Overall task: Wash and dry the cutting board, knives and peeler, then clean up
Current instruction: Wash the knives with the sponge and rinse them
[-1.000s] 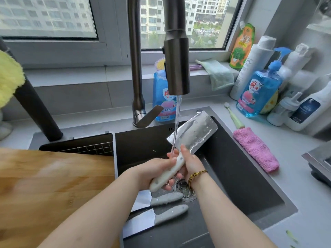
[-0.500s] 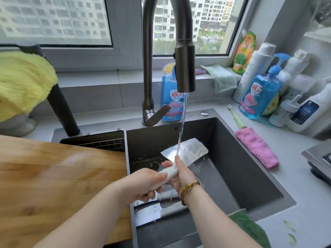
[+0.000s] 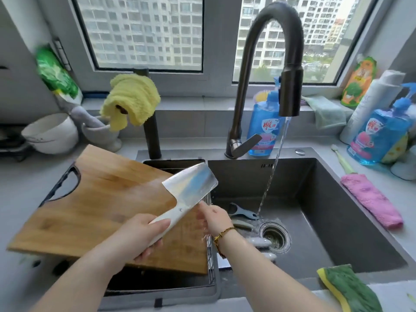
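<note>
At my far left a stack of white bowls (image 3: 51,134) sits on the counter, and a yellow cloth (image 3: 130,102) hangs over a dark post behind the sink. The wooden cutting board (image 3: 101,210) lies across the left compartment, with its cut-out handle toward the bowls. My left hand (image 3: 139,235) is over the board's right part, fingers wrapped round the pale handle of the cleaver (image 3: 191,185). The broad wet blade slants up and away from me, above the board's right edge and the rack under it, well clear of the running water. My right hand (image 3: 213,218) is just beside the heel of the blade. Its fingers look loose and mostly straight and hold nothing; blur hides whether the tips touch the steel. Past that hand, on the floor of the dark sink (image 3: 326,210), the peeler (image 3: 243,212) lies near the drain (image 3: 274,237). Pale knife handles (image 3: 258,242) lie beside the drain, their blades hidden by my arm. The black faucet (image 3: 270,64) arches overhead, and its thin stream (image 3: 272,172) falls close to the peeler. On the right counter a pink cloth (image 3: 371,203) lies along the sink's rim, blue soap bottles (image 3: 380,136) stand behind it, and a green-and-yellow sponge (image 3: 349,287) rests on the near corner.
</note>
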